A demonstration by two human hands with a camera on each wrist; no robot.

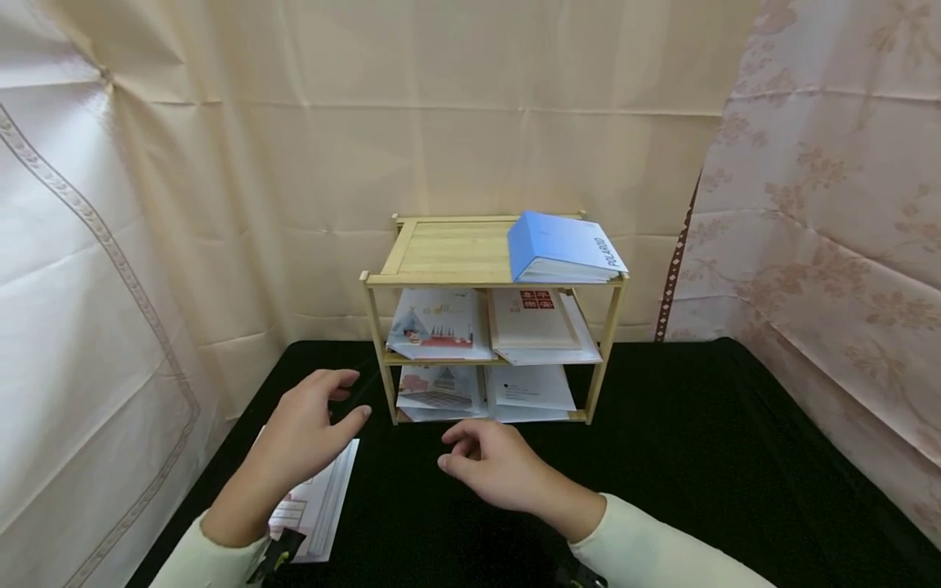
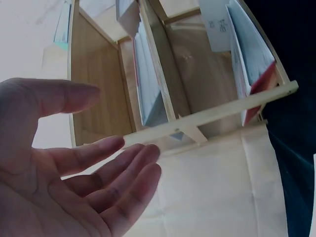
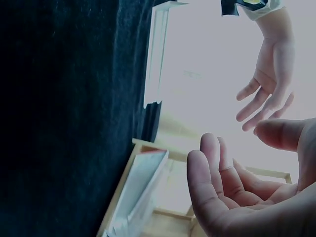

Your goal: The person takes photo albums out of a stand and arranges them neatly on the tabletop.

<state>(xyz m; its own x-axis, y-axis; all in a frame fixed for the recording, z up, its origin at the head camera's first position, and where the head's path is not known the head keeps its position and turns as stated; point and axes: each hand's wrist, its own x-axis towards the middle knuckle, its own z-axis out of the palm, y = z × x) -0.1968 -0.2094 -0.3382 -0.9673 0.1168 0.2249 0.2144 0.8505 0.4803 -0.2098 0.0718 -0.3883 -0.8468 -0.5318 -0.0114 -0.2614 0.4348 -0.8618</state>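
My left hand [image 1: 297, 429] hovers over the left of the table, fingers relaxed and holding nothing. Beneath it lies a stack of white booklets [image 1: 331, 498], partly covered by the hand and wrist. My right hand [image 1: 507, 469] is in front of a small wooden shelf [image 1: 448, 245], its fingers loosely bent around nothing. A blue photo album [image 1: 562, 237] marked POLAROID rests on the shelf's top right. The middle level carries an illustrated white book [image 1: 441, 318] and a cream book with red characters [image 1: 529, 318]. More white books [image 1: 532, 388] fill the bottom level.
Dark green cloth [image 1: 706, 441] covers the table. A cream curtain [image 1: 478, 106] hangs behind the shelf, with a white curtain [image 1: 95, 327] on the left and a flower-patterned one [image 1: 838, 204] on the right. Wooden posts [image 1: 599, 384] frame the shelf's sides.
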